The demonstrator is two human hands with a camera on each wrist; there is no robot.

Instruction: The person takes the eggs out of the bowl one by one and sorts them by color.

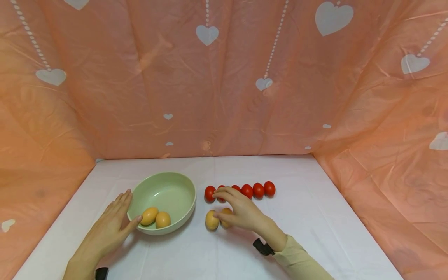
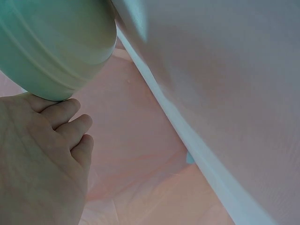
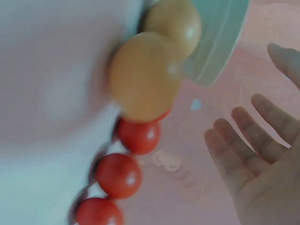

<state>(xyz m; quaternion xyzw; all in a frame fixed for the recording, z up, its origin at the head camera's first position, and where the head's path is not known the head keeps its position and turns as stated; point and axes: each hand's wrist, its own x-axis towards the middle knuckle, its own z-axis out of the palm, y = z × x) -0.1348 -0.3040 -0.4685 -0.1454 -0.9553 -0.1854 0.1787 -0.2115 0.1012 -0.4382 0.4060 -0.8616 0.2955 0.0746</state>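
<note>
A pale green bowl (image 1: 168, 186) stands left of the middle, with two brown eggs (image 1: 163, 220) lying inside near its front wall. My left hand (image 1: 108, 229) is at the bowl's left side, its fingers along the outer wall and its thumb over the rim. In the left wrist view the fingers touch the bowl's underside edge (image 2: 61, 51). Right of the bowl, two more brown eggs (image 1: 211, 220) lie side by side on the table. My right hand (image 1: 241, 210) hovers over them with fingers spread, holding nothing; it partly covers the right egg (image 3: 145, 77).
A row of several red cherry tomatoes (image 1: 258, 190) lies behind the right hand, partly hidden by it. White cloth covers the table (image 1: 308, 233). Orange sheeting with white hearts (image 1: 231, 97) closes off the back and both sides.
</note>
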